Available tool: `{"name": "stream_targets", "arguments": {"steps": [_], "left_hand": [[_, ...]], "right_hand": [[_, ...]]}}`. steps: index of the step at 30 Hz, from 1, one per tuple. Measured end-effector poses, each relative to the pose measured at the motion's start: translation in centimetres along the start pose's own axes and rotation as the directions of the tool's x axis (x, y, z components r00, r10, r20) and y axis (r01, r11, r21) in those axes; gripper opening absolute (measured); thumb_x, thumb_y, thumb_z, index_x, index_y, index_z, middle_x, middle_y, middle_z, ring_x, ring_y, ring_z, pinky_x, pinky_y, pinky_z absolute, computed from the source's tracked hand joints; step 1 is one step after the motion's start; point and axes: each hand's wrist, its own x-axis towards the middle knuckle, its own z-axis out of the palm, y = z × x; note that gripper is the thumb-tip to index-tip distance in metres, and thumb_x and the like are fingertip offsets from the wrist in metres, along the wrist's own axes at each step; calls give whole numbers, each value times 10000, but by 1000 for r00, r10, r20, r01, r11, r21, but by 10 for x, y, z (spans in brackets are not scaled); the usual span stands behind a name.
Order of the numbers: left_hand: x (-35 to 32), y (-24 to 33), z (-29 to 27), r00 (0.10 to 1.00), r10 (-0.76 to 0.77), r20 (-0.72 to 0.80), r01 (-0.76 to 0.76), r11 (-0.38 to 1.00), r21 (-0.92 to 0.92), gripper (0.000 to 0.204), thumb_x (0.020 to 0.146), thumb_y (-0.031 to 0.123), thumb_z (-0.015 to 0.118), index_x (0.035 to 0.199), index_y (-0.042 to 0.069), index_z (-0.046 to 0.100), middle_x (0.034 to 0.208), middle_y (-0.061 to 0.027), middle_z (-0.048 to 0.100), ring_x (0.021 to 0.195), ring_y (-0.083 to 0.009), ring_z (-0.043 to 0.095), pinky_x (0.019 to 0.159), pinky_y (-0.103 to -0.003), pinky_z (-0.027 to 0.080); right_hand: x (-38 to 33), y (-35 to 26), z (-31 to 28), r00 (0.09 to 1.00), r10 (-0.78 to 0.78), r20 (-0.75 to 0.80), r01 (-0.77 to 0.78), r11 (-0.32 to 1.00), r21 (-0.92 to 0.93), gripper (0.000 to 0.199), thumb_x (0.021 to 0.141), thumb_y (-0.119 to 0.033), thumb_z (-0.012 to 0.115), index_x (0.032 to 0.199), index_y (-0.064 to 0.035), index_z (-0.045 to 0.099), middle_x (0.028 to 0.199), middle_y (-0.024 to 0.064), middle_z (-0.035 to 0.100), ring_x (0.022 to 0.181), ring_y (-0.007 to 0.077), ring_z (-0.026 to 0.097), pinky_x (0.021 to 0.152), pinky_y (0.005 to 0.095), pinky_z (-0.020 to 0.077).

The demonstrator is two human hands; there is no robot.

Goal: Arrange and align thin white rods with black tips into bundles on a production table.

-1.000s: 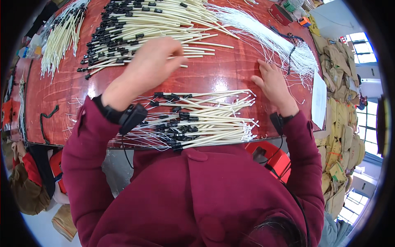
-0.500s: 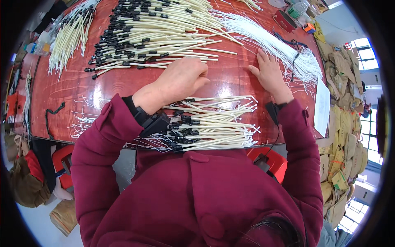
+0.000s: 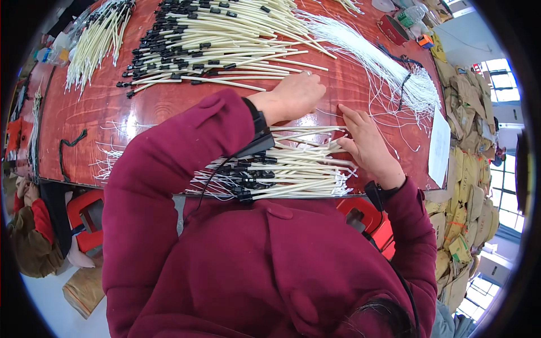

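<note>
My left hand [image 3: 297,97] is closed with curled fingers above the table, past the near pile; whatever it holds is hidden. A thin white string [image 3: 327,112] runs from beside it toward my right index finger. My right hand [image 3: 371,145] is open, thumb and fingers apart, at the right end of the near pile of cream tubes [image 3: 304,169], which have black clips and white string ends. Beyond my left hand lies a larger pile of cream tubes with black clips [image 3: 225,36]. A bundle of white strings [image 3: 414,87], tied with a dark band, lies beyond my right hand.
Another bunch of tubes [image 3: 98,45] lies at the far left, near a black cord [image 3: 70,152]. A white paper sheet [image 3: 439,147] is at the table's right edge. A plastic bottle [image 3: 410,16] and a red round container [image 3: 393,29] stand far right. Sacks are stacked beyond.
My left hand has moved right and slightly away from me. The right hand has drawn back from the string bundle toward the near pile. Several strings now splay loosely from the bundle.
</note>
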Motion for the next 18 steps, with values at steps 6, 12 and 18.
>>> {"name": "stream_targets", "arguments": {"steps": [6,12,18], "left_hand": [[-1,1,2,987,-2,158,-9,998,69,136,848,114,655,943,20,629,954,-158,647,933,-362,644,781,-467,525],[-61,-24,-44,987,-149,59,140,982,127,88,855,74,605,903,-1,602,835,-201,654,824,-409,661,721,-507,532],[-151,-43,-95,909,-411,72,412,911,10,137,894,104,642,926,-21,595,823,-224,646,806,-423,642,670,-486,495]], "right_hand": [[7,-4,1,1000,-13,-8,13,1000,28,792,1006,-561,443,1374,139,481,1486,255,456,1252,416,474,1097,464,378],[5,4,11,997,-45,-63,49,998,50,867,1003,-624,394,1420,134,441,1533,246,410,1321,419,431,1140,458,340],[16,4,10,993,-113,-43,113,993,15,950,981,-694,344,1450,130,410,1572,227,373,1368,421,390,1162,466,314]]}}
